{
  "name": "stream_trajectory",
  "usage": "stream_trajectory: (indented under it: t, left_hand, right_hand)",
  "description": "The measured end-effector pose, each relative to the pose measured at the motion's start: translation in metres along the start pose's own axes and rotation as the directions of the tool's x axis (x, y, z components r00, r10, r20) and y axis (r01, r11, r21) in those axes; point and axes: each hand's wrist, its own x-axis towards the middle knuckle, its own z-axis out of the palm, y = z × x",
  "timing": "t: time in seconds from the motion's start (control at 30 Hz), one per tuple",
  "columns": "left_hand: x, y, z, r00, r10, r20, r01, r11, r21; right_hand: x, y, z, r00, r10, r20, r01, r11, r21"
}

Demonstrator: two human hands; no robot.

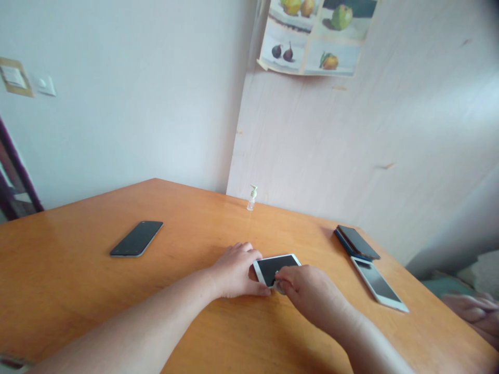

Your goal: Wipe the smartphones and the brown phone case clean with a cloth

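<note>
A white smartphone with a dark screen (pixel 268 268) lies flat on the orange-brown wooden table in front of me. My left hand (pixel 238 272) holds it at its left end, thumb at the near corner and fingers at the far one. Over the near part of the screen, my right hand (pixel 302 283) is closed on a small crumpled whitish wipe (pixel 279 286). Most of the wipe is hidden by the fingers, and the hand covers the phone's right near corner.
A black phone (pixel 137 239) lies on the left of the wooden table (pixel 195 218). A small clear pump bottle (pixel 251 200) stands near the back edge. At right are stacked dark phones (pixel 356 242) and another white phone (pixel 380 284). Fruit pictures (pixel 319 36) hang above.
</note>
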Motion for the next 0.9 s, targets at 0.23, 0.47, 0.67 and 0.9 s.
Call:
stream_trajectory:
  t: [0.23,0.47,0.67,0.9]
  left_hand:
    - [0.001,0.003,-0.003,1.0,-0.013,0.016,0.013,1.0,0.017]
    - [0.001,0.002,-0.003,0.999,-0.022,0.03,0.022,0.999,0.032]
    - [0.001,0.001,-0.001,0.999,-0.02,0.025,0.02,0.999,0.029]
    - [0.002,-0.002,0.0,0.999,-0.012,0.037,0.01,0.999,0.046]
  right_hand:
    - [0.025,0.041,0.01,0.98,0.18,-0.084,-0.158,0.963,0.218]
    - [0.033,0.038,0.019,0.959,0.189,-0.21,-0.15,0.97,0.19]
    - [0.025,0.009,0.023,0.985,0.071,-0.157,-0.055,0.993,0.102]
    - [0.026,0.014,0.02,0.988,0.085,-0.131,-0.072,0.992,0.099]
